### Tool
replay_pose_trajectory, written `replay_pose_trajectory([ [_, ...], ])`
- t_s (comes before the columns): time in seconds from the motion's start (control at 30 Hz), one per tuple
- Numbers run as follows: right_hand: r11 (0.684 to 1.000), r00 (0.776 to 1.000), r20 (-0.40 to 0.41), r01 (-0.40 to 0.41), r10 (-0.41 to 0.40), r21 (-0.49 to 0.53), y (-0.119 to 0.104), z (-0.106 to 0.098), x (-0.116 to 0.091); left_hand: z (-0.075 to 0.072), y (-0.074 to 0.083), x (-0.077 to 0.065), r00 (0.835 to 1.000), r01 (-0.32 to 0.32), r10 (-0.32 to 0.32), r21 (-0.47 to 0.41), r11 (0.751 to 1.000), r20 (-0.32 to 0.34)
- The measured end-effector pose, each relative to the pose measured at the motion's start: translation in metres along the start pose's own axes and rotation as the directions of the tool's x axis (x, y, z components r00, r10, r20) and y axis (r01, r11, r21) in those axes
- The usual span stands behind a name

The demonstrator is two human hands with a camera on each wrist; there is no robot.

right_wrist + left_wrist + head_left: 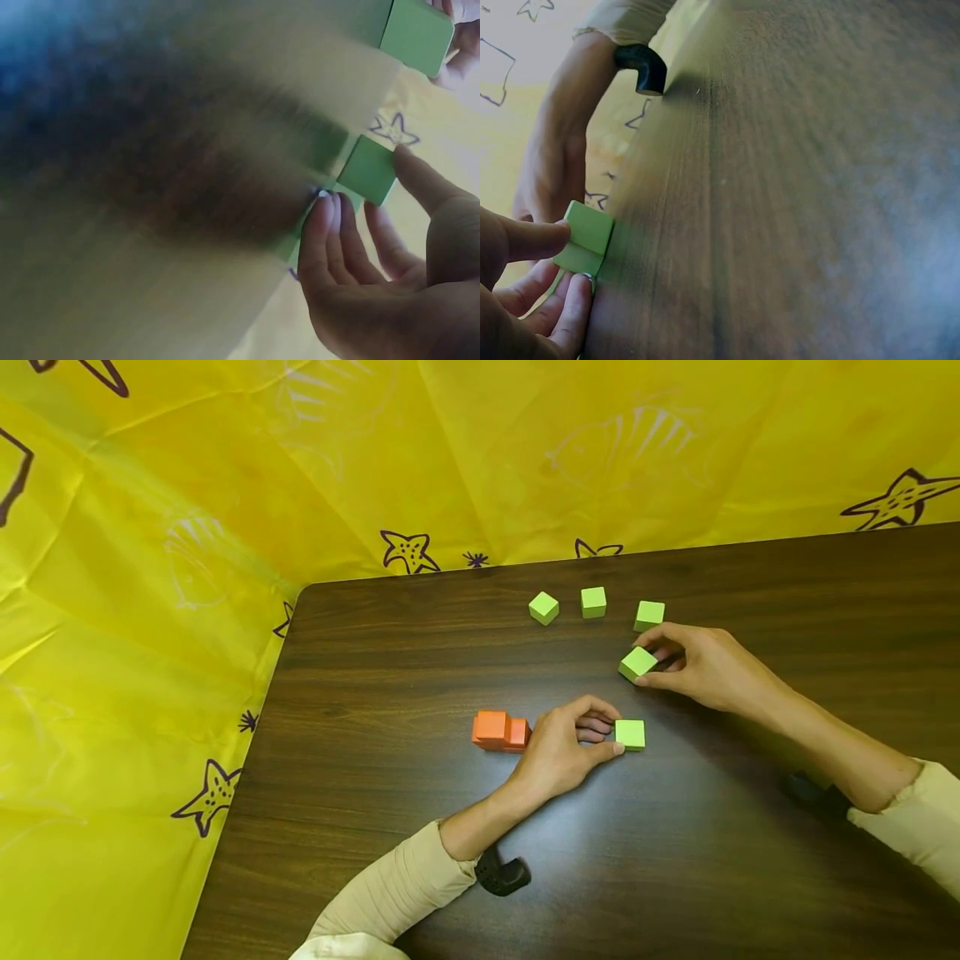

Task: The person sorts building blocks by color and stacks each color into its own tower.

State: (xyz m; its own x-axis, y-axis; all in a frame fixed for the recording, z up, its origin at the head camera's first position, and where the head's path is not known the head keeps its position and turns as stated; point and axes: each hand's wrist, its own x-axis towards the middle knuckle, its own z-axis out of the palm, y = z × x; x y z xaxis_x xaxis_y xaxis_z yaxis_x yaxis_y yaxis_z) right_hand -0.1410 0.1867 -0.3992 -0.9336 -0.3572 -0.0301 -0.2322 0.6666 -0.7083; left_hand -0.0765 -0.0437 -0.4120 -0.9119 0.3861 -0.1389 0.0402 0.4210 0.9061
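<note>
My left hand [562, 745] pinches a light green cube [629, 735] near the middle of the table. The left wrist view has the thumb and fingers about this green cube [589, 227]. Farther back and to the right, my right hand [701, 667] holds a second green cube [637, 664] between thumb and fingers. In the right wrist view that cube [367, 171] sits tilted at the fingertips. Just behind the right hand is a third green cube [649, 615], its lower part partly covered by the fingers.
Two more green cubes, one on the left [543, 608] and one on the right [593, 602], stand near the table's back edge. Left of my left hand lie orange blocks [491, 729]. A yellow patterned cloth [480, 460] borders the dark wooden table [360, 677].
</note>
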Motion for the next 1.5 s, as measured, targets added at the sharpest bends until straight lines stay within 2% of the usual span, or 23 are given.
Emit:
replay_pose_trajectory([
  [0.3,0.992,0.996,0.0,-0.089,0.089,0.085,-0.005,-0.008,-0.017,0.002,0.0,0.001,1.0,0.008,-0.008,0.005,1.0,0.004],
  [0.67,0.993,0.995,-0.03,-0.094,0.096,0.071,-0.008,-0.011,-0.028,0.001,-0.001,0.002,1.0,-0.001,0.001,-0.012,1.0,-0.002],
  [0.9,0.99,0.993,-0.016,-0.111,0.113,0.088,-0.009,-0.01,-0.036,0.001,0.0,0.002,1.0,0.004,-0.004,0.003,1.0,0.0],
  [1.17,0.996,0.998,-0.03,-0.056,0.059,0.068,-0.007,-0.006,-0.049,0.002,-0.001,0.002,1.0,-0.004,0.004,0.003,1.0,0.001],
  [1.33,0.996,0.996,-0.058,-0.065,0.069,0.059,-0.008,-0.004,-0.055,0.002,-0.001,0.002,1.0,-0.004,0.004,0.0,1.0,-0.004],
  [1.5,0.997,0.996,-0.076,-0.042,0.046,0.057,-0.008,-0.001,-0.059,0.002,0.0,0.002,1.0,-0.003,0.003,-0.004,1.0,-0.008],
])
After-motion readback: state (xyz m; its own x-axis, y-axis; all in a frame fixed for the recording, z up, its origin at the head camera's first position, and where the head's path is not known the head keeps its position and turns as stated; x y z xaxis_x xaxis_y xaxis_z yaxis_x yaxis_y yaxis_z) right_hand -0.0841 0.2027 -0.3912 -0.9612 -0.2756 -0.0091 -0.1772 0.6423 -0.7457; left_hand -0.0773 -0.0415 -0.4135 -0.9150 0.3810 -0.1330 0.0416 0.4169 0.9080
